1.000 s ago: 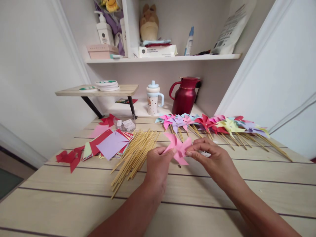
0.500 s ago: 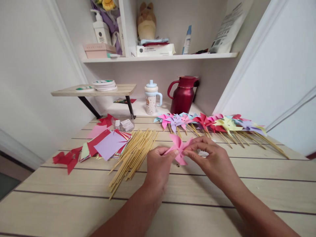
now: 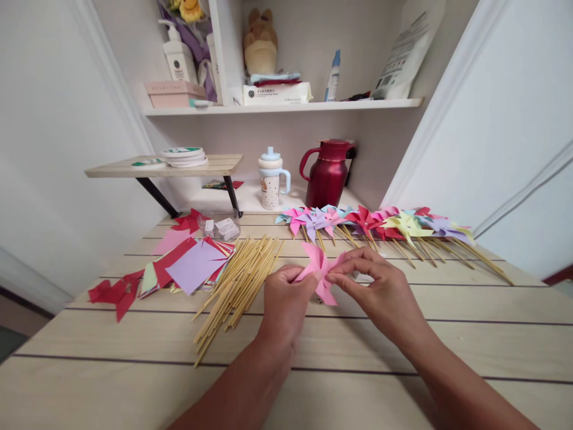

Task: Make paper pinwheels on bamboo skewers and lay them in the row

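A pink paper pinwheel head (image 3: 320,270) is held just above the wooden table (image 3: 385,352), between both my hands. My left hand (image 3: 283,301) pinches its left side, fingers curled. My right hand (image 3: 378,288) pinches the centre of the pinwheel with thumb and forefinger. A loose bundle of bamboo sticks (image 3: 237,280) lies on the table just left of my left hand. Something small and white lies on the table behind my right hand, mostly hidden.
A row of finished coloured pinwheels on sticks (image 3: 380,226) lies along the back right. Coloured paper squares (image 3: 190,266) and red scraps (image 3: 111,292) lie at the left. A red jug (image 3: 329,173), a cup (image 3: 271,179), a small raised shelf (image 3: 179,166) and a wall shelf stand behind.
My two hands have drawn closer together on the pink pinwheel, the right fingers moving onto its centre. The view has shifted slightly to the right.
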A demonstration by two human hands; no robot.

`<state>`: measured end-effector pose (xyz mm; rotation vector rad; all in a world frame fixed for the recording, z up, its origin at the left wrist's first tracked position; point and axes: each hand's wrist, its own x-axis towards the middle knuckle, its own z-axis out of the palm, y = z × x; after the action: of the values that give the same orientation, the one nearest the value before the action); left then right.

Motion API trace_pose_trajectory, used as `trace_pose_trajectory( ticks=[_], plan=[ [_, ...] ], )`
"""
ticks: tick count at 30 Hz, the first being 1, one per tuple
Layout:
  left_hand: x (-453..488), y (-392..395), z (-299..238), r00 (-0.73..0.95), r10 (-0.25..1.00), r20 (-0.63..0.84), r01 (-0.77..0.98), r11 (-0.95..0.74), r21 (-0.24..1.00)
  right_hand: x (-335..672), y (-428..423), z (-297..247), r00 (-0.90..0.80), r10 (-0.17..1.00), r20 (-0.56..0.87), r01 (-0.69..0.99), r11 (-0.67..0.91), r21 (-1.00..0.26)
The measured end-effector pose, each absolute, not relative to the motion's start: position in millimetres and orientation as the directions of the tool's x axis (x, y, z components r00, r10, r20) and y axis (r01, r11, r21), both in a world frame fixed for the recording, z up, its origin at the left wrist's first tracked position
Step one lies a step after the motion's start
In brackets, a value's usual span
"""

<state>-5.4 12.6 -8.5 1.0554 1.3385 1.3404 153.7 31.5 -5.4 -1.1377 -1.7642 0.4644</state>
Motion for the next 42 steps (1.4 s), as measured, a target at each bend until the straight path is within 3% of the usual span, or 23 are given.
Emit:
trace_pose_trajectory(
  ticks=[8,13,17,20,24,30,38,42],
  plan=[
    [-5,13,-8,-0.189,0.980,-0.056,-0.097,0.038,0.995,154,31,-4,-0.054,0.866,0.497,0.455,0.464,-0.760],
    [-4,10,-4,-0.179,0.983,-0.050,-0.033,0.045,0.998,164,35,-1,0.010,0.865,0.501,0.438,0.447,-0.780],
    [-4,9,-3,-0.134,0.990,-0.043,0.009,0.044,0.999,172,40,0,-0.032,0.886,0.462,0.395,0.436,-0.809],
    [-5,8,-3,-0.122,0.992,-0.023,0.050,0.030,0.998,176,41,1,-0.119,0.827,0.550,0.361,0.552,-0.751],
    [-4,9,-5,-0.140,0.990,0.026,0.081,-0.014,0.997,177,37,5,-0.245,0.708,0.662,0.423,0.692,-0.584],
    [-2,12,-5,-0.149,0.977,0.150,0.223,-0.114,0.968,171,33,7,-0.414,0.602,0.683,0.563,0.758,-0.328],
    [-1,13,-5,-0.115,0.979,0.169,0.257,-0.135,0.957,171,33,9,-0.393,0.641,0.660,0.582,0.728,-0.362],
    [-4,14,-5,-0.140,0.984,0.107,0.220,-0.075,0.973,173,35,10,-0.307,0.635,0.709,0.571,0.719,-0.396]
  ],
)
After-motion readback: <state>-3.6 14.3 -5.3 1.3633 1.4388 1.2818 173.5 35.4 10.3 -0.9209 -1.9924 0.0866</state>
